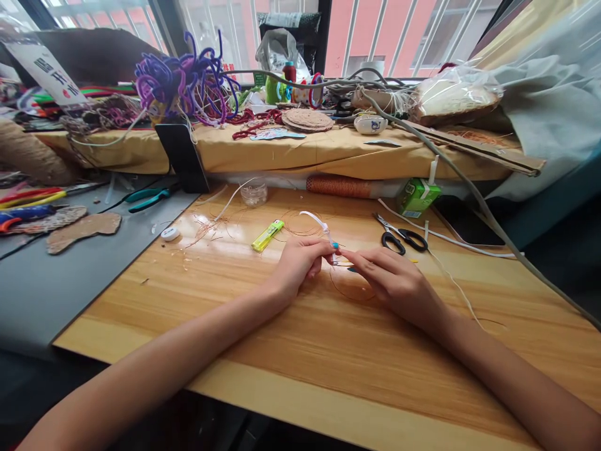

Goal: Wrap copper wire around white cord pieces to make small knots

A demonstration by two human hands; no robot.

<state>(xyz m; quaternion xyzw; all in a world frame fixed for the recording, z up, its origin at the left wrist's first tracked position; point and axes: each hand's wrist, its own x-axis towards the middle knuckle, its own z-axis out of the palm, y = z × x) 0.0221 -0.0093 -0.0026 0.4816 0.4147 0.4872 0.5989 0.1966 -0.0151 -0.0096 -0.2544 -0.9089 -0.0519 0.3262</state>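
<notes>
My left hand is closed in a pinch on a narrow white strip, whose free end curves up and to the left. A small teal spot shows at its fingertips; whether it is a nail or a bead, I cannot tell. My right hand is closed close beside it, its fingertips almost meeting the left ones. Under those fingers runs a thin, needle-like tool, mostly hidden, with a yellow end poking out past the knuckles. Fine copper-coloured thread loops below the hands on the wooden table.
A yellow-green lighter lies left of the hands. Black-handled scissors, a phone and a green drink carton are at the right. Loose thread clippings and a small clear jar sit farther back. A grey cable crosses the right side.
</notes>
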